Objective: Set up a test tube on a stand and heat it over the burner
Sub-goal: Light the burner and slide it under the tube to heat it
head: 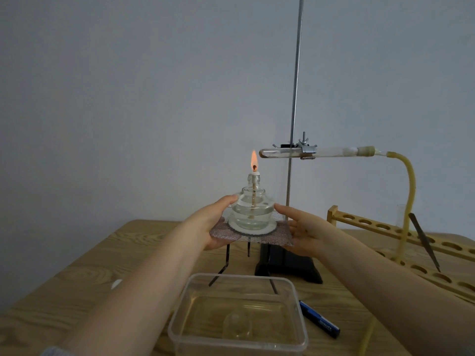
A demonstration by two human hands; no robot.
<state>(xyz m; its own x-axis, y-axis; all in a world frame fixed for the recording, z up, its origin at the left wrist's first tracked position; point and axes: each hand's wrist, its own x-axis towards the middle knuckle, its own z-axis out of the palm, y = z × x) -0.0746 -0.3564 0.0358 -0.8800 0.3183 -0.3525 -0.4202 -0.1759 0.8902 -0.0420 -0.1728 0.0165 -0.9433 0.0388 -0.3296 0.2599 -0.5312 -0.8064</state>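
A glass alcohol burner (253,206) burns with an orange flame (254,160). It stands on a wire gauze (272,236) laid over a black tripod (226,263). My left hand (216,224) holds the gauze's left edge, thumb against the burner. My right hand (300,229) grips the gauze's right edge. A test tube (280,152) lies nearly level in a clamp (307,149) on the retort stand (295,80). Its closed end sits just right of and above the flame. A stopper (366,151) and yellow rubber hose (410,191) close its open end.
A clear plastic tub (239,317) with water and an upturned glass stands at the table's front. A blue-black lighter (320,318) lies to its right. A wooden test tube rack (401,242) fills the right side, with a dark file leaning on it. The stand's black base (290,263) sits behind the tripod.
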